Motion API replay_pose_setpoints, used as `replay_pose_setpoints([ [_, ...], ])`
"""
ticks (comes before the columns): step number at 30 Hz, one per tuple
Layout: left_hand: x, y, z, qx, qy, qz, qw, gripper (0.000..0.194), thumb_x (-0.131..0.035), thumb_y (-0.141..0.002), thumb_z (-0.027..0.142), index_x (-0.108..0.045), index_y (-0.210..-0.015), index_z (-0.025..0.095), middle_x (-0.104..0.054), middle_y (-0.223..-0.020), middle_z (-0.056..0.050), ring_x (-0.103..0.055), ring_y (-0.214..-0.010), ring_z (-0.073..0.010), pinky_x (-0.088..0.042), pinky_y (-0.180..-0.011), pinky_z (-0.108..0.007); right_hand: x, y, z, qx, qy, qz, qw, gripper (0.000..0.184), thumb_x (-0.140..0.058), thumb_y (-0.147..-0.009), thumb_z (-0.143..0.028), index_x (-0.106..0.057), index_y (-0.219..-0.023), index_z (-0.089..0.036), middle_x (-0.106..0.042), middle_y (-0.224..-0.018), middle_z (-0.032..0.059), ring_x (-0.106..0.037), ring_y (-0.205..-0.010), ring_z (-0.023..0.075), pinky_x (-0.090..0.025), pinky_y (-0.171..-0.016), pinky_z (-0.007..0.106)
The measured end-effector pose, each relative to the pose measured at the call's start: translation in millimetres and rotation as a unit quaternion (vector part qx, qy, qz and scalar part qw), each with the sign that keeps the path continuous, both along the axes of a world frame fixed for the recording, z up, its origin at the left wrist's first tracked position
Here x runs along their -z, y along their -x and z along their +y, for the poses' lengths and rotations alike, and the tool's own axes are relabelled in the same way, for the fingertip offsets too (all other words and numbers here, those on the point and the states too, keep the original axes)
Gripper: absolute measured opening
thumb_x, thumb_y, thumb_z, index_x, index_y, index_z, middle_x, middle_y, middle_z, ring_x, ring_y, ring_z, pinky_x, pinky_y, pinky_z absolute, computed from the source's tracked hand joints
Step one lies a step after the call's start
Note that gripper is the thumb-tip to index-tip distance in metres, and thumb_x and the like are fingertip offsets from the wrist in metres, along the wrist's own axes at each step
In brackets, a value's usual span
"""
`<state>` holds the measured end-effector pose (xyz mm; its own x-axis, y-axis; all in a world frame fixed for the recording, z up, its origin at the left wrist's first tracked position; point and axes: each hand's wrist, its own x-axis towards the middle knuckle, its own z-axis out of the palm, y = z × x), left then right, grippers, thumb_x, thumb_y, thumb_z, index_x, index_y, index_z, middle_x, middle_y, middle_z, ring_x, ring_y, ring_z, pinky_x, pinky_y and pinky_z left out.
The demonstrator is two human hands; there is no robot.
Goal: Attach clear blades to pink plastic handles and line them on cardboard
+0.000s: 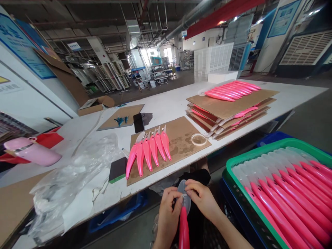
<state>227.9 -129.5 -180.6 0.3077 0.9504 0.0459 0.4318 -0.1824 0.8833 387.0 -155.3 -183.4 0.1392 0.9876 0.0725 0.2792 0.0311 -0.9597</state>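
Observation:
In front of my body, below the table edge, I hold a glossy pink tapered piece with a translucent oval plastic end. My left hand is closed, pinching the left side of the clear end near where it meets the pink part. On the other side my right hand is closed too, its thumb and fingers on the upper right of that end. Several similar pink pieces lie in a row on a cardboard sheet. A green-rimmed crate at my right holds many more.
Layered cardboard sheets bear further pink pieces at the back right. A roll of tape, a phone and a dark sanding block lie on the white table. Crumpled plastic film and a pink bottle occupy the left.

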Motion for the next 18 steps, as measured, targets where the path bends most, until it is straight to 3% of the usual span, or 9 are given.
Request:
replay_pose_setpoints([
  [6,4.0,1.2,-0.3,-0.009,-0.008,-0.002,1.000,0.017,-0.052,-0.083,0.031,-0.066,-0.078,0.021,-0.056,-0.105,-0.008,-0.055,-0.102,-0.0256,-0.044,-0.084,-0.039,-9.0,0.3,4.4,-0.060,-0.005,-0.034,0.998,0.025,-0.050,-0.076,-0.008,-0.071,-0.070,-0.021,-0.069,-0.105,0.0058,-0.060,-0.110,0.0190,-0.044,-0.088,0.026],
  [10,3.5,0.7,-1.4,-0.015,-0.005,-0.007,1.000,0.017,-0.053,-0.082,0.031,-0.066,-0.077,0.021,-0.056,-0.104,-0.009,-0.055,-0.102,-0.0258,-0.045,-0.084,-0.039,-8.7,1.7,2.9,-0.042,-0.005,-0.075,0.996,0.025,-0.050,-0.076,-0.008,-0.071,-0.071,-0.021,-0.069,-0.107,0.0061,-0.062,-0.108,0.0190,-0.046,-0.087,0.027],
  [18,5.4,-1.0,-1.3,-0.027,-0.007,-0.026,0.999,0.019,-0.053,-0.083,0.032,-0.067,-0.076,0.021,-0.056,-0.104,-0.009,-0.055,-0.100,-0.0262,-0.045,-0.085,-0.041,-6.8,15.7,-2.0,0.018,-0.003,-0.138,0.990,0.023,-0.050,-0.079,-0.008,-0.068,-0.072,-0.021,-0.068,-0.114,0.0090,-0.061,-0.110,0.0255,-0.047,-0.094,0.040],
])
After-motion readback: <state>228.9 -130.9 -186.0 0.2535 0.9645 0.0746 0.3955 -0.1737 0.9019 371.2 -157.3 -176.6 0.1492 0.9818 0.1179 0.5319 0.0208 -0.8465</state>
